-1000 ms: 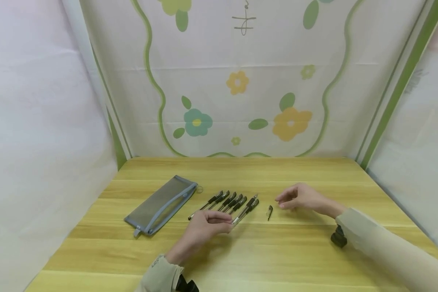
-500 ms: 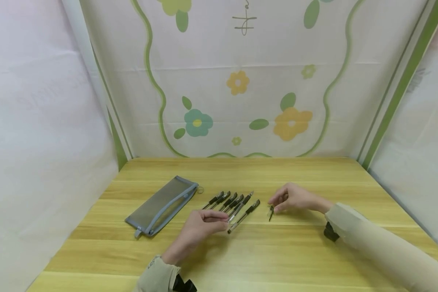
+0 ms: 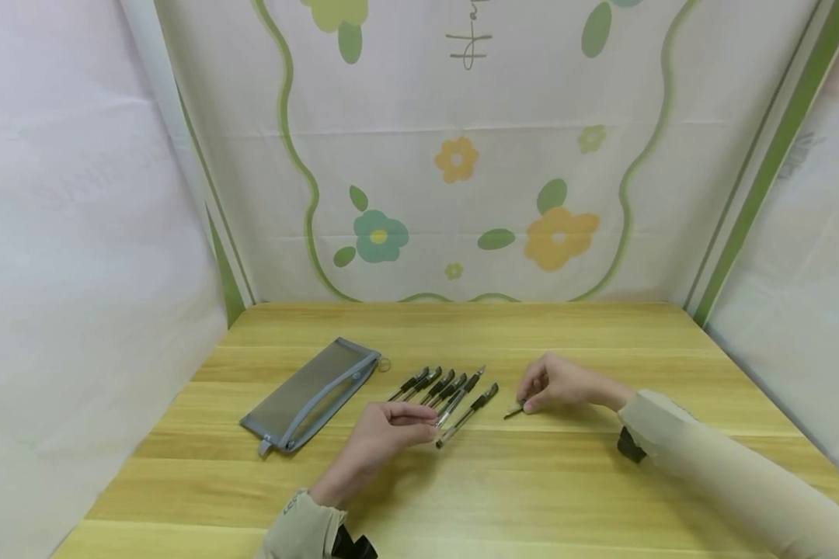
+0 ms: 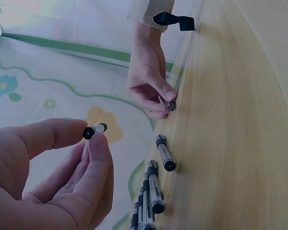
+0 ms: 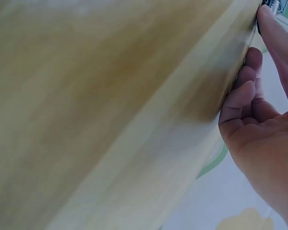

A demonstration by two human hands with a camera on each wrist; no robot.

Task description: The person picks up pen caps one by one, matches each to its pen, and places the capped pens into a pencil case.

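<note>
My left hand (image 3: 395, 431) pinches the lower end of an uncapped black gel pen (image 3: 473, 380) between thumb and forefinger, its tip pointing up and away. The pen's end (image 4: 95, 131) faces the camera in the left wrist view. To the right, my right hand (image 3: 562, 382) pinches a small black pen cap (image 3: 513, 413) by one end, close over the table. Between the hands lies a capped pen (image 3: 467, 416). Several more capped pens (image 3: 412, 382) lie side by side beyond my left hand. The right wrist view shows the right hand's curled fingers (image 5: 237, 103) near the tabletop.
A grey mesh zip pouch (image 3: 308, 392) lies left of the pens on the wooden table (image 3: 531, 497). A flower-print cloth (image 3: 405, 155) hangs behind the table, and pale cloth walls (image 3: 77, 233) stand at both sides.
My right hand has moved left to the pen cap, taken hold of it and tilted it. My left hand has shifted the uncapped pen slightly left, away from the capped pen beside it.
</note>
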